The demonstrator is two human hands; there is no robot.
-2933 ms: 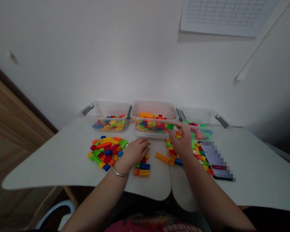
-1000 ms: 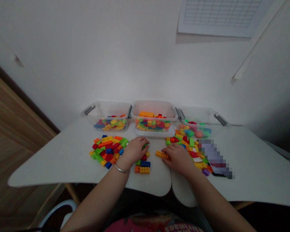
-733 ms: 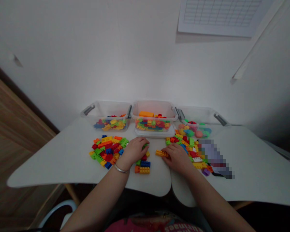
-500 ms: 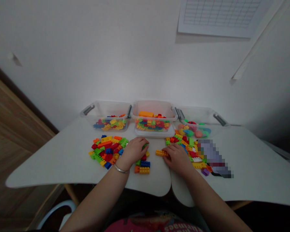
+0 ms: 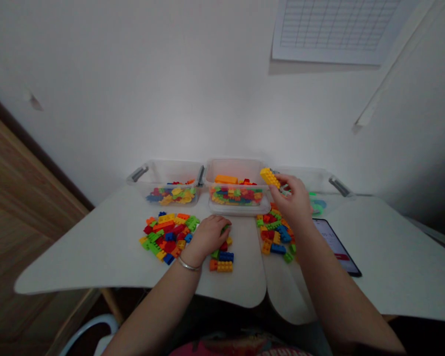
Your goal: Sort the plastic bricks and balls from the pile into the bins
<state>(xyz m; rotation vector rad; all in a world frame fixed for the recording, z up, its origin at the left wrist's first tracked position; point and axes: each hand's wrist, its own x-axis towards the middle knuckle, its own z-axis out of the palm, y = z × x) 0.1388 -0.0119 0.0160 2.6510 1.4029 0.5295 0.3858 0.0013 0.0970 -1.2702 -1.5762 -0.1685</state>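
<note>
My right hand (image 5: 291,197) is raised near the bins, its thumb and fingers closed on a yellow toy brick (image 5: 270,177) with studs along one side. Low over the table rests my left hand (image 5: 209,234), fingers curled down at a green brick (image 5: 225,229); whether it grips that brick I cannot tell. Just below this hand lie a blue brick (image 5: 226,256), a yellow brick (image 5: 224,267) and an orange piece (image 5: 213,265), side by side. A pile of mixed bricks (image 5: 166,237) spreads to the left, and another brick pile (image 5: 275,232) lies under my right forearm.
Along the wall stand a left clear bin (image 5: 163,173), a middle clear bin (image 5: 237,170) on a white lid (image 5: 239,209), and a right clear bin (image 5: 317,178), all holding toy pieces. A phone (image 5: 341,247) lies on the white table (image 5: 389,257) at right.
My right hand has lifted off the table and moved up and to the right with the yellow brick. My left hand stays in about the same place.
</note>
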